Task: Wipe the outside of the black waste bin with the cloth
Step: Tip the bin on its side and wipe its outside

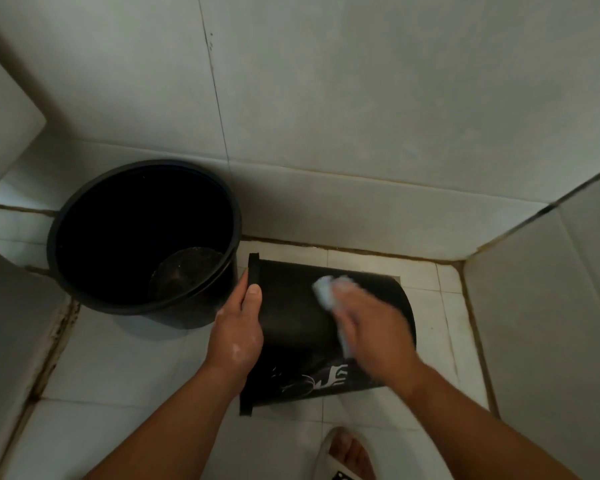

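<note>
The black waste bin (291, 317) lies on its side on the white tiled floor, rim to the left, base to the right, with a white print low on its wall. My left hand (238, 327) grips the bin's rim, thumb on the outer wall. My right hand (374, 327), blurred by motion, holds a pale cloth (324, 291) pressed against the upper side of the bin's wall.
A large black bucket (146, 237) stands upright just left of the bin, almost touching my left hand. Tiled walls close in at the back and right (534, 306). My sandalled foot (347, 455) is at the bottom edge. A grey ledge (11, 323) runs along the left.
</note>
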Motion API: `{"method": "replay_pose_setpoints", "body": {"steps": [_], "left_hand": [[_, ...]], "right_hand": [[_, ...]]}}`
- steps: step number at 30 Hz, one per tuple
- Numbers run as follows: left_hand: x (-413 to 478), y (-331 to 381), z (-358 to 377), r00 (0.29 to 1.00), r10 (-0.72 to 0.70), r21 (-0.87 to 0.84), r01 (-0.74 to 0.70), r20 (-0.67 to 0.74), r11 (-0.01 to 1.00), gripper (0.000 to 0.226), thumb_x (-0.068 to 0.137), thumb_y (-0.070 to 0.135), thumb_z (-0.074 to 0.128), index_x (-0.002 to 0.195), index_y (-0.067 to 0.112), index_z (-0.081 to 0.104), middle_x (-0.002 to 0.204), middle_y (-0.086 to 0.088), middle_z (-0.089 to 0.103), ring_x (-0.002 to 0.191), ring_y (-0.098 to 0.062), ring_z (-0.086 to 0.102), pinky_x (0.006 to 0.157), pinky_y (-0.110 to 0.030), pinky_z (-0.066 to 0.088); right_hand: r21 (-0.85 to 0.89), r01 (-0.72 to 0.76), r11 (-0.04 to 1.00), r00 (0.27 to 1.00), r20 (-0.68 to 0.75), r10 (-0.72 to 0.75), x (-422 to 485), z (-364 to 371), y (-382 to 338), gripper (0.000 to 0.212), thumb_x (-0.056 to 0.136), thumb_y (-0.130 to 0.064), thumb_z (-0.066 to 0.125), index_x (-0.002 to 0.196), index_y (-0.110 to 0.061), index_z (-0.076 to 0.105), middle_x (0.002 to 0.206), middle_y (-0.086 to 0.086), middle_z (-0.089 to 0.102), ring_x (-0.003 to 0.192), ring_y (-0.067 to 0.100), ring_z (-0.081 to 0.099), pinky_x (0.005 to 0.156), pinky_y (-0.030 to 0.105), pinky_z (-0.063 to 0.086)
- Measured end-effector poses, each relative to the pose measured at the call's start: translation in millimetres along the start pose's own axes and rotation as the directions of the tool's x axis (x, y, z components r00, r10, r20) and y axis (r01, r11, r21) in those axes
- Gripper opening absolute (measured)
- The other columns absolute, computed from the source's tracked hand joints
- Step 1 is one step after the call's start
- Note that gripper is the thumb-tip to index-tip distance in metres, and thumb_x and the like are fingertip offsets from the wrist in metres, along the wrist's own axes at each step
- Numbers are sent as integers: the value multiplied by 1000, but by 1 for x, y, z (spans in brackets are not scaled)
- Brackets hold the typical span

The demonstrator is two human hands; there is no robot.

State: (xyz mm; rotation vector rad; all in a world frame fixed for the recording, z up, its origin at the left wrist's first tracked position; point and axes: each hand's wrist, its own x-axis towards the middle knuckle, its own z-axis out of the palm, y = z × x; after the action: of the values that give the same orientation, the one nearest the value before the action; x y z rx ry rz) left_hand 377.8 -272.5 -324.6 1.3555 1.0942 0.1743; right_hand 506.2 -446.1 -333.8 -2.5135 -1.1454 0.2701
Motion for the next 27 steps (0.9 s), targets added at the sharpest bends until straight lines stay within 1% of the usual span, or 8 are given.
{"method": "replay_pose_setpoints", "body": {"steps": [4,6,9,12,17,20,24,27], "left_hand": [[-10,0,3,997,70,23,-69,-16,997,45,106,49,33,151,49,36,145,2,49,127,-21,50,98,-34,42],[-9,-2,3,997,72,30,-72,-28,997,46,106,50,33,151,49,36,146,-1,49,127,-23,51,102,-38,44],[-2,-3,2,998,46,62,-44,-42,997,47,105,52,34,152,50,34,153,-6,43,129,-22,49,100,-37,42],[-1,-3,2,999,26,83,-22,-40,996,47,104,52,34,152,50,33,156,-7,39,137,-28,44,101,-39,42],[4,0,2,999,32,97,-28,-43,995,43,100,62,33,143,63,36,141,-5,48,125,-29,51,107,-57,44],[5,-2,3,997,42,103,-36,-61,994,44,101,61,32,145,60,36,140,-4,48,126,-30,50,107,-57,44],[0,-1,5,996,47,100,-40,-71,994,45,102,59,32,147,58,36,141,-5,49,125,-30,51,106,-55,45],[2,-2,4,995,51,120,-40,-90,992,48,103,57,33,150,51,36,148,-8,47,131,-31,49,110,-54,41]], "right_hand": [[87,-519,850,824,-215,525,8,-11,21,32,103,-35,47,133,-31,57,117,-4,68,92,8,61,76,21,40],[59,-464,884,849,-255,463,3,5,-12,32,102,-32,47,133,-32,53,120,-6,65,94,4,59,77,17,39],[74,-14,997,993,-116,23,-17,32,-74,46,100,-34,40,146,-33,41,150,-7,47,132,7,49,104,24,42],[26,278,960,960,24,-279,-26,35,-59,53,99,-36,40,151,-36,31,158,-7,38,134,11,48,104,36,49],[164,-314,935,906,-245,347,-30,8,25,41,100,-34,49,141,-29,48,140,-1,59,115,-1,51,96,18,41],[193,-436,879,825,-304,476,-31,6,39,41,101,-33,49,141,-24,53,139,-1,61,119,9,60,98,22,44],[77,-404,912,857,-318,406,-25,27,-3,42,98,-27,55,140,-25,50,139,0,59,114,14,64,89,22,47],[22,-99,995,968,-228,101,-23,44,-55,54,95,-31,54,147,-27,40,151,-2,48,132,15,52,99,32,48]]}}
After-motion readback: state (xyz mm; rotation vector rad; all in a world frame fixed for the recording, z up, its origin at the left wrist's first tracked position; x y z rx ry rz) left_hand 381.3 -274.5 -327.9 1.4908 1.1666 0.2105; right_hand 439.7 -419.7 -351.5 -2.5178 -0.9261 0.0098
